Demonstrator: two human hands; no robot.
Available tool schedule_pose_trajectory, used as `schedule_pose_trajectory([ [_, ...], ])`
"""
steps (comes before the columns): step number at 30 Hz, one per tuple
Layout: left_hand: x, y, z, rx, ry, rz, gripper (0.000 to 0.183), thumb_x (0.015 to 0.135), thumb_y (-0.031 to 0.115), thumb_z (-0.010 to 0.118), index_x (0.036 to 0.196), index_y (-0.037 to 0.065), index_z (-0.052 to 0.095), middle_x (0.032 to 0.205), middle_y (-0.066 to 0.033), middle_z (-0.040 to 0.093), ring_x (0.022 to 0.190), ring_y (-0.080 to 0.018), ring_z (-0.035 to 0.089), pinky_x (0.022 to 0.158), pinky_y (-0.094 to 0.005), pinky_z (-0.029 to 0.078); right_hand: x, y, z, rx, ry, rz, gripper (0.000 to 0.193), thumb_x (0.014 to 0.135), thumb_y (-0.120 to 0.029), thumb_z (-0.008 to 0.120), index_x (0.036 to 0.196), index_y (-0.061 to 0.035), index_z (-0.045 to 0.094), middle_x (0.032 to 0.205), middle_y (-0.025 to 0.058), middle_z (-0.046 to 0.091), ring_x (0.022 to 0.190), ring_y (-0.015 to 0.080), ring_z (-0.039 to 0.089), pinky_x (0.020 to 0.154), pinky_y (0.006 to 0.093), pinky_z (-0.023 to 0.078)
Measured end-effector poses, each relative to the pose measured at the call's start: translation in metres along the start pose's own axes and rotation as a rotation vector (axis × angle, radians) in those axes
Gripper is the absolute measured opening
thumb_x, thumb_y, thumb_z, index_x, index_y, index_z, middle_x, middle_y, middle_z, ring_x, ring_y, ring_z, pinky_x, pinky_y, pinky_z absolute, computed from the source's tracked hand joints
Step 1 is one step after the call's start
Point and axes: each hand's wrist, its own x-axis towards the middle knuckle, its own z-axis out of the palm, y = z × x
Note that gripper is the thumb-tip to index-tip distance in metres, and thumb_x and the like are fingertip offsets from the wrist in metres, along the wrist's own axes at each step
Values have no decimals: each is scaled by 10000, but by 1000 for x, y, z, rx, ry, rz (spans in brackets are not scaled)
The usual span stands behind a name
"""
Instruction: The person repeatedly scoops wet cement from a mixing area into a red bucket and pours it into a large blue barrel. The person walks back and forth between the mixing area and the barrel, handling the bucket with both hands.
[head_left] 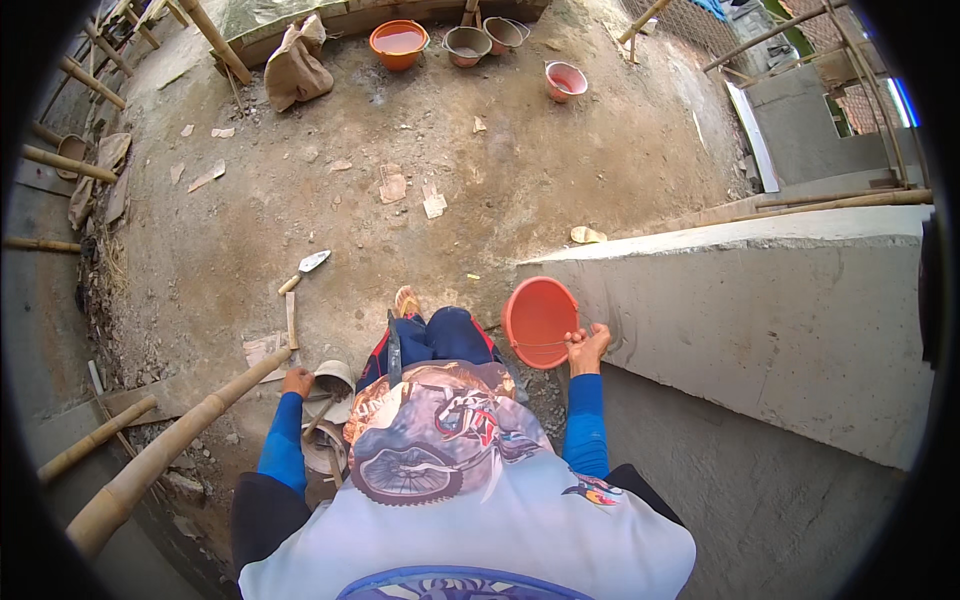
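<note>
An orange bucket (538,318) sits just to the left of the right hand (588,348), its round mouth facing up; whether it hangs or rests on the ground I cannot tell from here. The right hand's fingers are curled around the bucket's thin wire handle (540,344), close to the rim. The left hand (297,382) is well apart from it, lowered on the person's other side with the fingers drawn in; I cannot tell whether they grip anything. Just to its right is a tilted grey bucket (338,374), and below that lies a pale round container (318,458), partly hidden by the arm. A thick bamboo pole (185,450) slants past the left hand on its left, its tip just ahead of the fingers. Farther ahead of that hand, a wooden stick (291,320) lies near a trowel (304,271) on the dirt ground (400,130).

Close on the right hand's right runs a concrete wall (750,320), and ahead of that hand is a yellowish sandal (588,235). Far ahead of both hands stand a wide orange tub (398,42) holding liquid, two grey pails (466,47), a small red pail (566,82) and a crumpled brown sack (298,72).
</note>
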Motion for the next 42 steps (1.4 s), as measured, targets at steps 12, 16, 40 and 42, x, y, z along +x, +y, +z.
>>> schedule_pose_trajectory([
  [12,421,340,-262,-147,299,173,337,854,262,608,1076,16,667,914,-202,691,843,-301,676,774,-392,522,148,-19,355,77,66,66,142,803,-210,451,855,-90,397,611,28,390,478,157,367,484,349,394],
  [16,465,337,-188,47,-69,6,364,835,259,641,1089,-3,650,869,-176,687,741,-242,677,688,-357,536,182,-38,480,16,46,95,93,817,-180,447,808,-91,421,602,16,382,476,145,361,483,349,399],
  [40,857,925,-320,-345,-77,70,349,894,248,606,1134,-5,617,911,-67,666,810,-129,616,696,-268,469,509,-229,1088,-309,-266,-12,245,850,-143,473,1071,-42,505,614,-14,391,505,113,392,556,330,452],
  [42,856,973,-331,-356,-70,33,349,901,216,585,1147,-30,610,979,-130,669,885,-170,635,801,-306,495,529,-244,1135,-260,-242,16,133,857,-140,462,971,-77,487,609,-8,389,499,128,388,580,354,459],
])
